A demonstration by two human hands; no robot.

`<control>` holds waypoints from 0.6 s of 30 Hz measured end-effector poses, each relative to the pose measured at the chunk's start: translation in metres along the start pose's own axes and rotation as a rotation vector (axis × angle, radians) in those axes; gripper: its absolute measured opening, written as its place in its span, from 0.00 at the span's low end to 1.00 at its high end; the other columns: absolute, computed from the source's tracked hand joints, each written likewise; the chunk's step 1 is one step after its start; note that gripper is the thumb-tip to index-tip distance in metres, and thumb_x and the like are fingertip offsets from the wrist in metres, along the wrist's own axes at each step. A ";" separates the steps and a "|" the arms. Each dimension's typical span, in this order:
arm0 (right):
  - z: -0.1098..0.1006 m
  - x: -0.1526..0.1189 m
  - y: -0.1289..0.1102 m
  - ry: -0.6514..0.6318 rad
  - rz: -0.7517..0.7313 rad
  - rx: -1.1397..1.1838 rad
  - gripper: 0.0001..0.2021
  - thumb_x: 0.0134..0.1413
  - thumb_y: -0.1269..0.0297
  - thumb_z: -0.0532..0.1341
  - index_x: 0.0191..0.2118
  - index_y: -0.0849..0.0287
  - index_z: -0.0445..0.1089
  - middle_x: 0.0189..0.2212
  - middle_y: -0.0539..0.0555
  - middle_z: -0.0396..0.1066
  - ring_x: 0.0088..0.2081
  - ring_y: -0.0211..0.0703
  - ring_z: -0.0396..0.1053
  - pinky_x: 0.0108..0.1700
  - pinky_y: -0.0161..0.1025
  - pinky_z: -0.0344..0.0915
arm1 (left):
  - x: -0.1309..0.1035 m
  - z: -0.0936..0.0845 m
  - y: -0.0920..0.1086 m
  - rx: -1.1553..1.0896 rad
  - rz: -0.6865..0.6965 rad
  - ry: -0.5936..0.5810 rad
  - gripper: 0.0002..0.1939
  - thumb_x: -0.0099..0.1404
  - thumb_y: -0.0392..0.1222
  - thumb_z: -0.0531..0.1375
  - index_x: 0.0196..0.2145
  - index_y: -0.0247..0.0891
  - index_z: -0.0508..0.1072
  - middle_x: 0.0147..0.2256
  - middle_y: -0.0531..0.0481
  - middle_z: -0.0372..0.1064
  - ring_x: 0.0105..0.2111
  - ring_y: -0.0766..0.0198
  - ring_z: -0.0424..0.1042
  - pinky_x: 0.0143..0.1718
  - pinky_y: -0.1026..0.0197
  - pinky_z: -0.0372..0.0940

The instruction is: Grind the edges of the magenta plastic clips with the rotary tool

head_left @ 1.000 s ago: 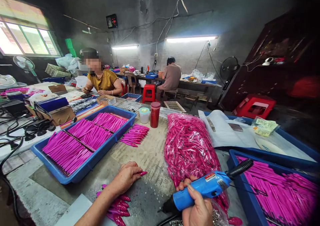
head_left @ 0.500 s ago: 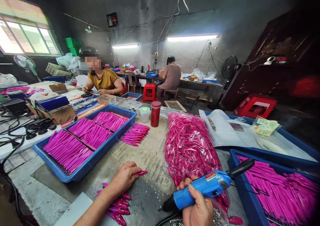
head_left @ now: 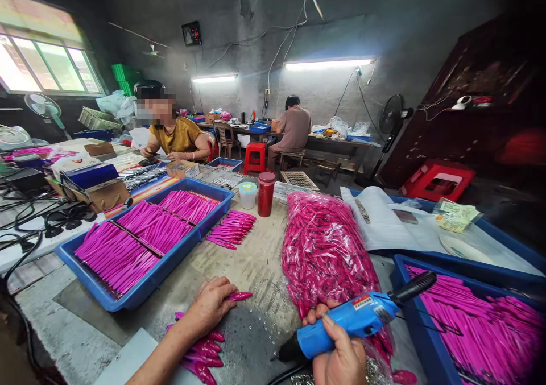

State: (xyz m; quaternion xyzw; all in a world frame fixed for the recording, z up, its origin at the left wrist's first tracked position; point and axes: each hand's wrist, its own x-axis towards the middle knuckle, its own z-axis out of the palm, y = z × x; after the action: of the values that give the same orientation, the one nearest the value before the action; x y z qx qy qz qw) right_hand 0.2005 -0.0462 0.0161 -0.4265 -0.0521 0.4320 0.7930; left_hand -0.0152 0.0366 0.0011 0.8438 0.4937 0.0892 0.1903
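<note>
My left hand [head_left: 213, 299] is closed, its fingertips on a glossy magenta piece [head_left: 241, 296] with a pointed end, low over the worktable. Most of that piece is hidden by the fingers. Several similar magenta pieces [head_left: 202, 354] lie in a fan under my left forearm. My right hand [head_left: 341, 345] is wrapped round a blue electric screwdriver [head_left: 333, 328]. Its black tip points left and down, near the tabletop. Small shiny rings [head_left: 267, 325] are scattered on the worktable [head_left: 251, 265] between my hands. Beyond my right hand lies a clear bag [head_left: 326, 243] full of glossy magenta pieces.
A blue tray [head_left: 170, 277] of magenta strips stands on the left, another blue tray [head_left: 403, 294] on the right. A small magenta pile [head_left: 232, 228], a lidded tub [head_left: 247, 194] and a red jar [head_left: 265, 197] stand ahead. Two people [head_left: 181, 135] sit farther back.
My left hand has shifted very slightly with the magenta piece. The screwdriver in my right hand stays almost where it was.
</note>
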 end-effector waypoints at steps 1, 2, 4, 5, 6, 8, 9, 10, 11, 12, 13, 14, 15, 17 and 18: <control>-0.001 0.000 0.000 0.001 0.004 0.002 0.24 0.26 0.62 0.69 0.36 0.57 0.63 0.22 0.47 0.66 0.23 0.40 0.65 0.27 0.40 0.65 | 0.000 0.000 0.000 -0.002 -0.003 -0.004 0.10 0.64 0.44 0.52 0.35 0.42 0.72 0.34 0.51 0.67 0.38 0.63 0.65 0.39 0.65 0.57; -0.001 0.000 0.000 0.000 0.008 0.005 0.24 0.25 0.62 0.69 0.35 0.57 0.63 0.22 0.47 0.67 0.23 0.40 0.65 0.27 0.40 0.65 | 0.000 0.001 0.000 -0.003 -0.007 -0.006 0.10 0.64 0.44 0.52 0.35 0.42 0.72 0.34 0.51 0.67 0.38 0.63 0.65 0.39 0.65 0.57; -0.002 0.000 0.000 -0.003 0.009 0.010 0.24 0.25 0.62 0.69 0.35 0.57 0.63 0.23 0.47 0.67 0.23 0.40 0.65 0.27 0.39 0.64 | 0.001 0.002 0.001 -0.009 -0.012 -0.004 0.10 0.64 0.44 0.52 0.34 0.42 0.73 0.34 0.51 0.67 0.38 0.63 0.65 0.40 0.64 0.57; -0.002 0.000 0.000 -0.004 0.009 0.012 0.24 0.25 0.62 0.69 0.34 0.57 0.63 0.23 0.47 0.67 0.23 0.40 0.65 0.26 0.38 0.64 | 0.002 0.002 0.002 -0.016 -0.012 -0.003 0.10 0.64 0.43 0.52 0.34 0.41 0.73 0.34 0.51 0.67 0.38 0.63 0.65 0.40 0.64 0.57; -0.002 0.000 0.000 -0.005 0.010 0.012 0.24 0.25 0.62 0.69 0.35 0.57 0.63 0.23 0.48 0.67 0.23 0.40 0.65 0.26 0.38 0.64 | 0.002 0.002 0.003 -0.024 -0.009 -0.002 0.11 0.64 0.43 0.52 0.33 0.41 0.73 0.34 0.51 0.67 0.38 0.63 0.65 0.40 0.64 0.57; -0.002 0.000 -0.001 -0.005 0.009 0.012 0.23 0.26 0.62 0.69 0.35 0.57 0.63 0.23 0.47 0.66 0.23 0.40 0.65 0.26 0.38 0.64 | 0.003 0.001 0.005 -0.036 -0.001 -0.003 0.11 0.64 0.43 0.51 0.33 0.41 0.73 0.34 0.50 0.67 0.37 0.63 0.65 0.40 0.64 0.57; -0.001 0.000 -0.001 -0.006 0.009 0.010 0.23 0.26 0.62 0.69 0.35 0.57 0.63 0.23 0.47 0.66 0.23 0.40 0.65 0.26 0.39 0.64 | 0.003 0.001 0.006 -0.039 0.003 -0.006 0.11 0.65 0.43 0.51 0.32 0.40 0.72 0.34 0.50 0.67 0.37 0.63 0.65 0.39 0.64 0.57; -0.001 0.000 -0.001 -0.006 0.008 0.010 0.23 0.26 0.62 0.69 0.35 0.57 0.63 0.23 0.47 0.66 0.23 0.40 0.65 0.27 0.39 0.64 | 0.003 0.001 0.007 -0.038 0.008 -0.007 0.11 0.65 0.43 0.51 0.32 0.40 0.72 0.34 0.50 0.67 0.37 0.63 0.65 0.39 0.64 0.58; 0.000 -0.001 -0.001 -0.005 0.005 0.010 0.24 0.26 0.62 0.69 0.36 0.57 0.63 0.22 0.47 0.66 0.23 0.40 0.65 0.26 0.39 0.64 | 0.002 0.001 0.008 -0.035 0.014 -0.009 0.11 0.65 0.42 0.50 0.32 0.40 0.72 0.34 0.50 0.66 0.37 0.63 0.65 0.39 0.64 0.58; 0.001 -0.001 -0.001 -0.003 0.002 0.010 0.24 0.26 0.62 0.68 0.37 0.57 0.63 0.22 0.47 0.66 0.23 0.40 0.64 0.26 0.39 0.64 | 0.002 0.001 0.010 -0.031 0.022 -0.012 0.11 0.65 0.42 0.50 0.32 0.39 0.71 0.33 0.50 0.66 0.37 0.63 0.65 0.39 0.64 0.58; 0.001 -0.001 -0.002 -0.002 -0.001 0.008 0.25 0.26 0.62 0.68 0.37 0.57 0.63 0.22 0.47 0.66 0.23 0.40 0.64 0.26 0.39 0.64 | 0.001 0.001 0.012 -0.029 0.032 -0.014 0.12 0.65 0.42 0.50 0.32 0.39 0.71 0.33 0.50 0.66 0.37 0.63 0.65 0.39 0.64 0.58; 0.001 -0.001 -0.002 -0.002 -0.004 0.006 0.25 0.27 0.62 0.68 0.38 0.57 0.63 0.23 0.47 0.66 0.23 0.40 0.65 0.26 0.40 0.64 | 0.001 0.001 0.014 -0.028 0.043 -0.017 0.12 0.65 0.42 0.49 0.32 0.39 0.71 0.33 0.50 0.66 0.36 0.63 0.64 0.39 0.64 0.58; 0.002 -0.001 -0.002 -0.002 -0.008 0.003 0.25 0.27 0.63 0.68 0.38 0.58 0.63 0.23 0.47 0.66 0.23 0.40 0.65 0.27 0.40 0.64 | 0.000 0.001 0.016 -0.030 0.054 -0.019 0.12 0.65 0.42 0.49 0.32 0.39 0.71 0.33 0.50 0.66 0.36 0.64 0.64 0.39 0.64 0.58; 0.001 -0.002 -0.003 -0.001 -0.009 -0.004 0.24 0.27 0.63 0.68 0.37 0.58 0.63 0.23 0.47 0.66 0.23 0.40 0.65 0.27 0.40 0.64 | -0.001 0.000 0.021 -0.032 0.072 -0.026 0.12 0.66 0.42 0.49 0.32 0.40 0.70 0.33 0.50 0.65 0.36 0.64 0.64 0.39 0.64 0.59; 0.001 -0.002 -0.003 -0.001 -0.007 -0.004 0.24 0.27 0.62 0.68 0.36 0.57 0.63 0.23 0.47 0.66 0.23 0.40 0.65 0.28 0.40 0.64 | -0.002 0.000 0.023 -0.030 0.076 -0.030 0.11 0.66 0.41 0.49 0.32 0.40 0.70 0.34 0.50 0.65 0.37 0.64 0.64 0.39 0.64 0.59</control>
State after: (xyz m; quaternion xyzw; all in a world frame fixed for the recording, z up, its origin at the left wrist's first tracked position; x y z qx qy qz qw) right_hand 0.2003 -0.0476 0.0195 -0.4275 -0.0552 0.4293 0.7937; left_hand 0.0022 0.0248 0.0103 0.8602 0.4570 0.0911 0.2070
